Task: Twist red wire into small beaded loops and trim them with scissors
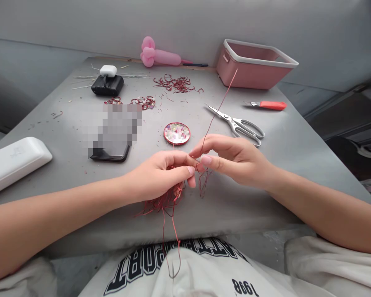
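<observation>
Thin red cord (218, 108) runs up from between my two hands toward the pink bin. My left hand (163, 173) is closed, thumb against fingers, pinching the cord; strands hang from it over the table's front edge. Fingertips of my right hand (231, 159) meet close by, closed on the same cord. Where the fingertips come together, the exact crossing of the strands is too small to make out. Below my left hand lies a tangled bundle of red cord (160, 204), partly covered by the hand. Just beyond the hands sits a round red-rimmed dish of beads (177, 133).
Scissors (235, 121) and a red-handled utility knife (270, 105) lie at right, before a pink bin (247, 70). Cord scraps (176, 83) and a pink balloon (163, 57) are farther back. At left are a phone (111, 152), black box (107, 86) and white case (18, 161).
</observation>
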### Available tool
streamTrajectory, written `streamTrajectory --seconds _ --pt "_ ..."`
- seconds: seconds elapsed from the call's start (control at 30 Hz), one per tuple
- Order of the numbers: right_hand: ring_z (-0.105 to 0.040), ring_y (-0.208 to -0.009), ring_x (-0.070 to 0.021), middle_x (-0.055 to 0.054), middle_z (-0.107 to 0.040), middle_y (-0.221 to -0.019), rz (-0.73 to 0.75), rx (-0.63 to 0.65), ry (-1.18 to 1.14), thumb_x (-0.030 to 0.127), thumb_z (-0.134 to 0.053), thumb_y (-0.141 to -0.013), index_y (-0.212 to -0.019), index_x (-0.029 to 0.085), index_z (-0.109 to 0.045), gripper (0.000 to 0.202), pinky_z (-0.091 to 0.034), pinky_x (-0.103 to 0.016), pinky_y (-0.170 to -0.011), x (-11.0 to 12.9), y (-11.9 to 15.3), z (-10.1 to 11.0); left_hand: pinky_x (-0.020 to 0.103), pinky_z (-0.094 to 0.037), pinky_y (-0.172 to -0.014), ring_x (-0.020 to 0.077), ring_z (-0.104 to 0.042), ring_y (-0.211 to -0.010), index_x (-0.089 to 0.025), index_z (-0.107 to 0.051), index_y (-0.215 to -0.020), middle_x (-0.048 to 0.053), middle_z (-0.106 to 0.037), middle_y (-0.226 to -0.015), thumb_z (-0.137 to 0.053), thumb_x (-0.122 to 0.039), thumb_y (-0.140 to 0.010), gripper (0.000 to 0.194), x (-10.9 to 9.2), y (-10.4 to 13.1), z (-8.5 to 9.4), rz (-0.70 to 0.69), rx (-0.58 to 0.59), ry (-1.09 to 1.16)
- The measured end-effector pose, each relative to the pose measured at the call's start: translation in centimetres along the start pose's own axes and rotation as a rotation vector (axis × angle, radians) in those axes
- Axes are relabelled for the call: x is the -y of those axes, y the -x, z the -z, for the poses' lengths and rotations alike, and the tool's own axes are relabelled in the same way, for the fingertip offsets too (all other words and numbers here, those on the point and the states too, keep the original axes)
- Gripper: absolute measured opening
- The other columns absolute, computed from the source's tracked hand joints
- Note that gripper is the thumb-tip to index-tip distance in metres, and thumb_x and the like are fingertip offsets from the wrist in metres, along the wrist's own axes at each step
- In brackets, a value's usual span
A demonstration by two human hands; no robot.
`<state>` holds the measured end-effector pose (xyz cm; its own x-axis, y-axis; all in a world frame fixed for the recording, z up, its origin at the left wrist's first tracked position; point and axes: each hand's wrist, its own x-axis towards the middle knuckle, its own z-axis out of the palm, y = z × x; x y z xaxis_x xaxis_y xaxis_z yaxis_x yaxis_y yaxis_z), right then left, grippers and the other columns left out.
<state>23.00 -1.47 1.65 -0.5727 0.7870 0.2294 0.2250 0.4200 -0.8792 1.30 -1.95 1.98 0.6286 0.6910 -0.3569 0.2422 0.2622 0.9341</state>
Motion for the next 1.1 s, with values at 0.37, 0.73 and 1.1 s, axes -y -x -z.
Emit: streamTrajectory --seconds 0.37,0.73,1.1 --pt "-0.061 -0.087 -0.0186 -0.004 -0.062 -0.097 0.18 -0.473 0.281 0.043 -0.07 -0.09 -0.104 0.026 -0.06 0.024 -0.055 -0.038 -0.076 -1.1 0.2 -0.3 0.019 -0.04 -0.048 0.0064 -0.051 -0.049 -0.02 -0.056 -0.094 -0.005 -0.067 -0.068 -0.059 -0.028 -0.092 0.009 0.3 0.0 -0.2 -0.014 -0.142 0.023" --pt "-0.058 -0.07 -0.0184 -0.005 -0.068 -0.077 0.581 -0.299 0.805 0.025 -0.075 -0.086 -0.095 0.022 -0.06 0.018 -0.053 -0.036 -0.066 -0.9 0.3 -1.0 0.018 -0.047 -0.049 0.0057 -0.056 -0.045 -0.018 -0.058 -0.1 -0.001 -0.072 -0.075 -0.054 -0.022 -0.095 0.007 0.4 -0.3 0.0 -0.05 -0.225 0.234" --pt "-0.068 -0.085 -0.0161 -0.002 -0.072 -0.087 0.035 -0.308 0.009 0.027 -0.066 -0.094 -0.089 0.025 -0.069 0.007 -0.058 -0.035 -0.08 -0.2 0.1 0.6 0.019 -0.047 -0.051 0.0083 -0.053 -0.043 -0.02 -0.054 -0.092 -0.005 -0.061 -0.054 -0.048 -0.017 -0.096 0.008 0.2 -0.6 0.3 -0.035 -0.242 0.328"
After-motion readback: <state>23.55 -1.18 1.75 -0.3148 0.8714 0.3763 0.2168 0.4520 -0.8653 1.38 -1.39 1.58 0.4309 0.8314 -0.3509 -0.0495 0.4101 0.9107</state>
